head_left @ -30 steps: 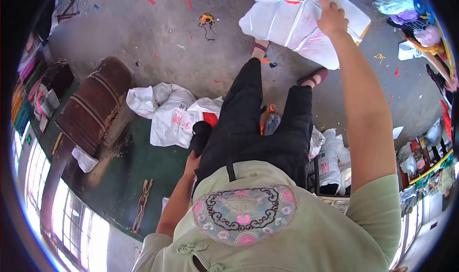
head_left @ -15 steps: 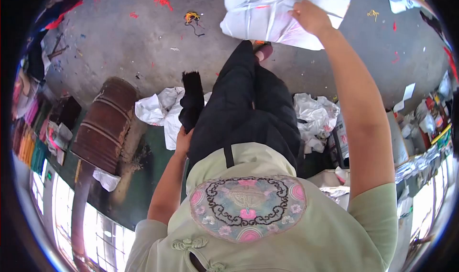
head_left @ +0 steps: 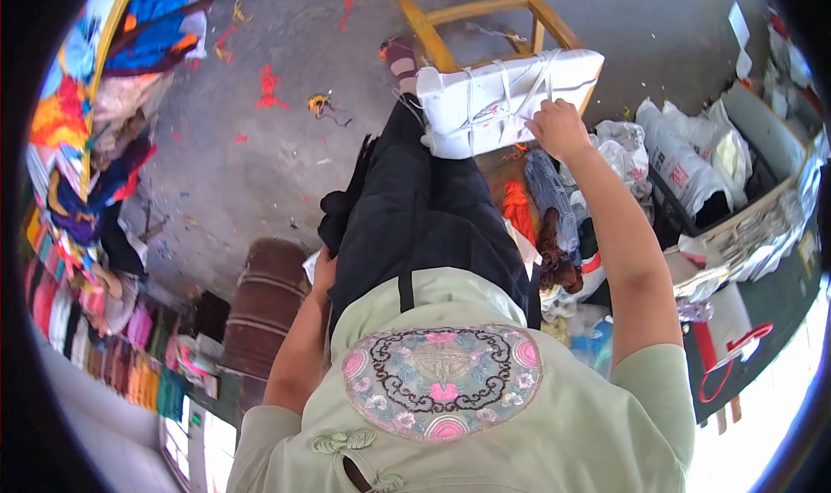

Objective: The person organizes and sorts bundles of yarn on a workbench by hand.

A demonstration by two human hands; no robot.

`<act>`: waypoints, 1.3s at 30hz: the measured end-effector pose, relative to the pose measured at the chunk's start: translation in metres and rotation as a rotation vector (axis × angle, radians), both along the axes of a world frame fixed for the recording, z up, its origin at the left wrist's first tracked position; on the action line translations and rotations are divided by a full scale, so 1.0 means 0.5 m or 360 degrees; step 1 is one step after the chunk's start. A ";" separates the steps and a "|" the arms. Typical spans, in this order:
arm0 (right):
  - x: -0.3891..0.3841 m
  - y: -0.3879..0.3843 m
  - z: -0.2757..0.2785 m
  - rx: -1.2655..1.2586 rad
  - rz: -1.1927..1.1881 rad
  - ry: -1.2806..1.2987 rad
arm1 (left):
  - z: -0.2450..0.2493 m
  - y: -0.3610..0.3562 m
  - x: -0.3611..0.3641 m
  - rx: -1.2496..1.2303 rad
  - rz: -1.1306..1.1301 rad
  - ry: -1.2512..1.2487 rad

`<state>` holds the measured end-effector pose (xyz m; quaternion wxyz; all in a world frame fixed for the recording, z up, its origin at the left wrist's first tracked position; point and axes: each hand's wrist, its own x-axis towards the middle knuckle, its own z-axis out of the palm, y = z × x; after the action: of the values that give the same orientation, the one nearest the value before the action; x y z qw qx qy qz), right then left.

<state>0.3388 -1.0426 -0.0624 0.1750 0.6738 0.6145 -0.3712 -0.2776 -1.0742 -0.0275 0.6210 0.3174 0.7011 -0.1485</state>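
A wooden stool (head_left: 435, 38) is tilted, its legs pointing away from me. Its seat is padded with a white wrapping (head_left: 485, 103) tied round with white string. My right hand (head_left: 558, 129) is closed at the near edge of this seat, fingers curled on the wrapping or its string. Down beside my left thigh, my left hand (head_left: 324, 272) is closed on a black bundle of fibre (head_left: 342, 212), which hangs against my dark trousers. Part of the left hand is hidden by my leg.
A rusty brown drum (head_left: 268, 298) stands at the left. Coloured cloth and yarn (head_left: 78, 173) are piled at the far left. Orange yarn (head_left: 518, 209), a grey-blue skein (head_left: 550, 194) and white plastic bags (head_left: 684, 160) lie to the right. Thread scraps (head_left: 270, 88) litter the floor.
The stool has turned in my right hand, so its wooden legs now show. My view has swung round, bringing in the yarn and bags at the right. The black bundle stays in my left hand.
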 end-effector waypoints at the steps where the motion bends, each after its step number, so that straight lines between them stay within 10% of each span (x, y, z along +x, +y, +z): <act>1: 0.009 -0.025 0.003 0.0014 0.0041 0.0016 | -0.004 0.015 -0.013 0.0012 -0.0247 0.0085; 16: 0.127 -0.417 -0.072 -0.0662 0.0435 -0.0386 | 0.060 0.084 0.028 0.0131 -0.0596 0.0316; 30: 0.103 -0.277 -0.133 -0.0547 -0.0683 -0.0551 | 0.181 0.181 0.220 0.0588 -0.0721 0.0512; 35: -0.052 -0.177 -0.074 0.0132 -0.1233 0.0204 | 0.238 0.244 0.238 0.1102 -0.0249 0.0251; 37: -0.152 -0.060 0.080 0.0931 -0.0969 0.0606 | 0.294 0.277 0.281 0.1293 0.0044 -0.0030; 39: -0.247 0.077 0.260 0.0815 -0.1025 0.1158 | 0.339 0.312 0.309 0.1455 0.0229 -0.0247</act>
<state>0.2155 -1.0040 0.0676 -0.3409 0.6770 0.4687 -0.4537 -0.1228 -0.9182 0.1422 0.4770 0.5191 0.6662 0.2432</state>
